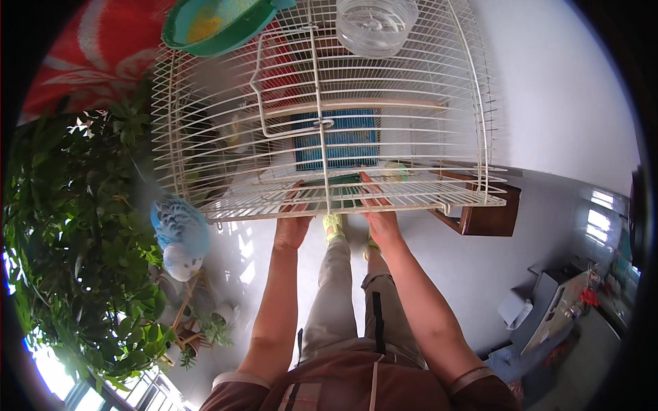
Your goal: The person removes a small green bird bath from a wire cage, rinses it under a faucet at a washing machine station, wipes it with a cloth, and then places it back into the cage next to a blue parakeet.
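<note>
A white wire birdcage (323, 82) hangs before me, its wire door closed by a bent wire loop. Seen through its lower wires, a dark green tray-like object (339, 189) sits between my hands. My left hand (294, 218) holds its left side and my right hand (379, 213) its right side; the cage wires partly cover the fingers. A blue and white budgerigar (180, 236) is just outside the cage's lower left corner, its feet hidden. On the cage's upper front are a green feeding cup (221, 25) with yellow grain and a clear plastic cup (378, 25).
Dense leafy plants (77, 221) fill the left side, below a red patterned cloth (103, 56). A wooden perch (354, 106) crosses the cage. Beyond it shows a blue gridded panel (336, 141). A brown wooden stool (488, 208) stands right; a cluttered counter (555, 303) lies lower right.
</note>
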The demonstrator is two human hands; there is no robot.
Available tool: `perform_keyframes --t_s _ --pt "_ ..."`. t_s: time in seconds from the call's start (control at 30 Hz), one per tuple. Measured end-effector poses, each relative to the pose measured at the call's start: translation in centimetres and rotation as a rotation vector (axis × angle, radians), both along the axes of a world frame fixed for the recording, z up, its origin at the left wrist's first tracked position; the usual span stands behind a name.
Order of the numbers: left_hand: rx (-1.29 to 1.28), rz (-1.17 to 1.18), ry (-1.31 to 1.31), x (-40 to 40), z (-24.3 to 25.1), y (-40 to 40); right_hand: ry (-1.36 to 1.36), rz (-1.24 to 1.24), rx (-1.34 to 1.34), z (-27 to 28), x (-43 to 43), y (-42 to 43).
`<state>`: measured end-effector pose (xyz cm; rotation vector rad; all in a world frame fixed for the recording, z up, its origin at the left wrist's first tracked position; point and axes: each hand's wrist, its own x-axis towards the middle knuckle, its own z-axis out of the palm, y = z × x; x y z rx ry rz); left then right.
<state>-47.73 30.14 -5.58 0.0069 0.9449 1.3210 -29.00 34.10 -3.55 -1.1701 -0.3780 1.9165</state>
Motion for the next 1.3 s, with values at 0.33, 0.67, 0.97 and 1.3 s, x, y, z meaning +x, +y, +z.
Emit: perform_keyframes --t_s 0.33,0.67,0.97,1.3 --pt "0.033 0.000 0.076 -0.3 -1.0 0.0 -0.106 0.073 -0.018 1.5 -0.3 0.1" --pt "0.114 0.093 -0.017 -0.5 -3.6 -0.8 -0.092 -0.051 0.029 1.5 -1.2 -0.5" --pt "0.090 0.144 -0.050 0.1 -3.2 -0.4 -0.068 -0.190 -0.097 3.8 -1.8 -0.4" --pt "0.212 0.172 0.085 1.1 -3.8 0.3 -0.203 -0.279 -0.340 3.7 -2.0 -0.5"
